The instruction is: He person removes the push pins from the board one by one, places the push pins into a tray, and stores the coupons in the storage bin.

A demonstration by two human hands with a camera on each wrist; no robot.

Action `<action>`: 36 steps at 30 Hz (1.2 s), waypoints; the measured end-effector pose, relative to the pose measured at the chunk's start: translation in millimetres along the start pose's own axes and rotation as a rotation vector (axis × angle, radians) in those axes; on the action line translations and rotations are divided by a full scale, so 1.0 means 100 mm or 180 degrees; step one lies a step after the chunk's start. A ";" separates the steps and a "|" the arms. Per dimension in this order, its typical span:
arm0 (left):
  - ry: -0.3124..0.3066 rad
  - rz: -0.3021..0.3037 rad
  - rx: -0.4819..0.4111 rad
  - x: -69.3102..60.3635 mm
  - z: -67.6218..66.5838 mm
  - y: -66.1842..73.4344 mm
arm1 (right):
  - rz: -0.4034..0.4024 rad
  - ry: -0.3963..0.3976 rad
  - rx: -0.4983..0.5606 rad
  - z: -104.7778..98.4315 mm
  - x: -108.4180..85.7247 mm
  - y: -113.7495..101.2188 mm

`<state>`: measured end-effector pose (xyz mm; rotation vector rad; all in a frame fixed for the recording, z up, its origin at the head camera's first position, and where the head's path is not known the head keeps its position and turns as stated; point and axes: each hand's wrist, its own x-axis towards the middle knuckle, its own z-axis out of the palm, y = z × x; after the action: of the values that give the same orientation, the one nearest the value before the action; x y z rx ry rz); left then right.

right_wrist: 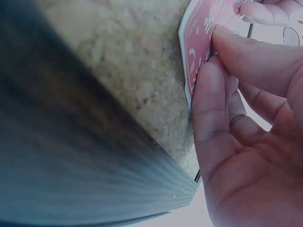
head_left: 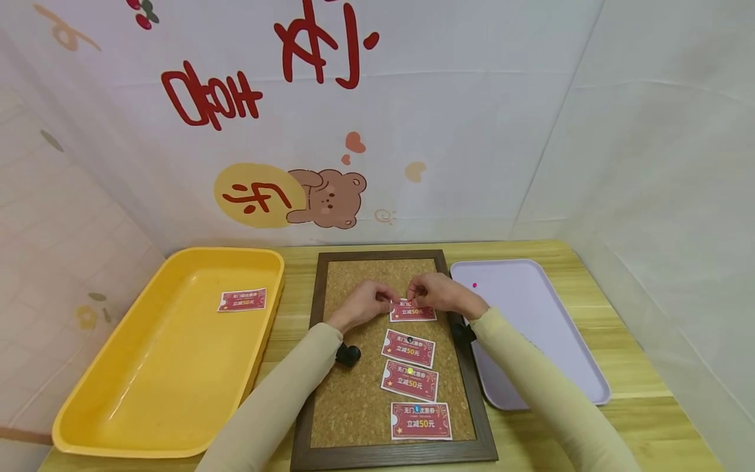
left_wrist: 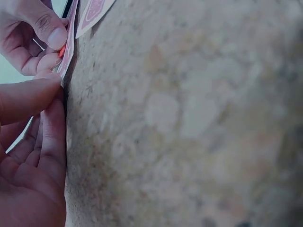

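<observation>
At the upper part of the framed corkboard (head_left: 360,393), a red coupon card (head_left: 413,314) lies under both hands. My left hand (head_left: 367,303) pinches the card's left edge between thumb and finger; the left wrist view shows this fingertip grip (left_wrist: 35,123). My right hand (head_left: 441,292) holds a small orange-red pin (left_wrist: 62,51) against the card's face, and its fingers (right_wrist: 210,90) touch the card (right_wrist: 201,38) in the right wrist view. Below, three similar cards carry a black pin (head_left: 409,339), a yellow pin (head_left: 409,371) and a blue pin (head_left: 417,409).
Left of the board stands a yellow tray (head_left: 159,354) with one red card (head_left: 242,300) inside. To the right is a lilac tray (head_left: 531,295), partly behind my right sleeve, with a pink pin (head_left: 474,285) in it. A printed wall sheet (head_left: 460,131) rises behind the table.
</observation>
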<state>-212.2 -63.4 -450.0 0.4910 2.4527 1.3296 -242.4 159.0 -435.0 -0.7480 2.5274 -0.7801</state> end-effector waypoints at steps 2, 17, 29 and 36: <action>0.0007 -0.0011 0.0022 0.00 0.01 0.00 | 0.0008 -0.0009 0.0006 0.00 0.00 0.00; 0.0007 0.0126 0.0095 0.03 0.04 0.01 | -0.0079 -0.0063 0.0015 -0.04 -0.01 0.02; 0.0046 0.0146 0.0088 0.03 0.02 -0.03 | -0.0121 -0.0032 -0.0004 -0.03 -0.01 0.04; 0.0008 0.0143 0.0063 0.02 0.00 -0.02 | -0.0149 -0.0085 0.0057 -0.05 -0.03 0.05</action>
<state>-214.4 -63.4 -452.1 0.5524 2.4730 1.3252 -244.5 165.6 -433.9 -0.8092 2.4841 -0.8016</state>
